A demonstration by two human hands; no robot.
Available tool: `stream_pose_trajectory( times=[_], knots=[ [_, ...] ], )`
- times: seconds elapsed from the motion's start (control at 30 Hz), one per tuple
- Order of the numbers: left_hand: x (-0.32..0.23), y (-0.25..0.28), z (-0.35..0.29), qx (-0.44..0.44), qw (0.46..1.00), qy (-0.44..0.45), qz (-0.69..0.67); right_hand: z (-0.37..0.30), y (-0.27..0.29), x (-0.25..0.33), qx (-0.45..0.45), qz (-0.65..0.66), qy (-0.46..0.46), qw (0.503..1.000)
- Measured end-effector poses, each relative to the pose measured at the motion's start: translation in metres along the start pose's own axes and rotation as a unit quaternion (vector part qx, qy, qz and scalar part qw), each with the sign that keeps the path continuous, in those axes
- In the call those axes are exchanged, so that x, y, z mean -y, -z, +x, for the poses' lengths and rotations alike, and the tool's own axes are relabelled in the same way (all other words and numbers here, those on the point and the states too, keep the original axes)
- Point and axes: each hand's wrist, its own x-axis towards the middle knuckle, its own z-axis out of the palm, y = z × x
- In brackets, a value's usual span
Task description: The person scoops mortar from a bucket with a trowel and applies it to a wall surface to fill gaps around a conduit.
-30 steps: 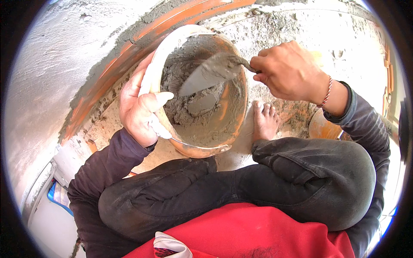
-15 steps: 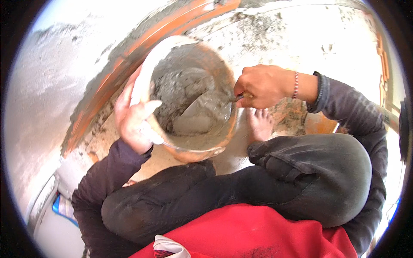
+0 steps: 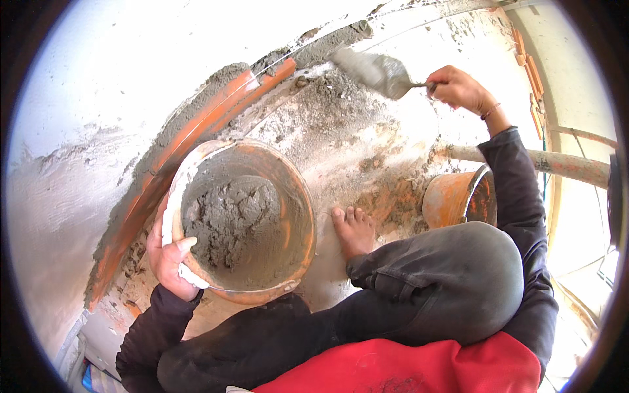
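An orange bucket (image 3: 303, 219) with wet grey mortar (image 3: 232, 216) inside stands in front of my legs, its mouth turned toward me. My left hand (image 3: 171, 257) grips its whitish rim on the left side, thumb over the edge. Farther off to the right, my right hand (image 3: 460, 90) is closed around the handle of a trowel (image 3: 383, 73). The trowel's blade is coated with mortar, slightly blurred, and points left toward a mortar bed (image 3: 337, 42) at the wall. How much mortar lies on the blade is hard to tell.
A row of orange bricks (image 3: 196, 141) set in mortar runs along the white wall at left. A second orange bucket (image 3: 449, 200) stands near my right knee, by a pipe (image 3: 570, 165). My bare foot (image 3: 354, 230) rests between the buckets. Mortar crumbs (image 3: 331, 95) litter the floor.
The trowel has come out of the bucket and moved forward to the far end of the brick row with my right hand. My left hand stays on the rim. The view has shifted.
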Motion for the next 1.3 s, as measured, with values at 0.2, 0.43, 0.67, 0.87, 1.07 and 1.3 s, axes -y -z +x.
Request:
stream_pose_trajectory(
  times=[0.2,0.43,0.67,0.87,1.07,1.3],
  knots=[
    [0.003,0.003,0.0,-0.015,0.998,0.035,-0.046,0.04,0.078,-0.029,-0.226,-0.414,-0.051,0.88],
    [-0.002,-0.001,0.001,-0.028,0.995,0.065,-0.071,0.085,0.067,-0.051,-0.35,-0.497,0.051,0.792],
    [-0.006,-0.002,0.003,-0.036,0.991,0.097,-0.084,0.055,0.059,-0.07,-0.322,-0.3,-0.112,0.891],
    [-0.007,-0.004,0.009,-0.011,0.994,0.076,-0.082,0.043,0.016,-0.052,-0.179,-0.056,-0.161,0.969],
    [-0.005,-0.008,0.01,-0.021,0.992,0.061,-0.109,0.069,0.005,-0.045,-0.204,-0.348,-0.116,0.908],
    [0.001,0.001,0.004,-0.029,0.994,0.06,-0.088,0.061,0.02,-0.056,-0.158,-0.013,-0.213,0.964]
  ],
)
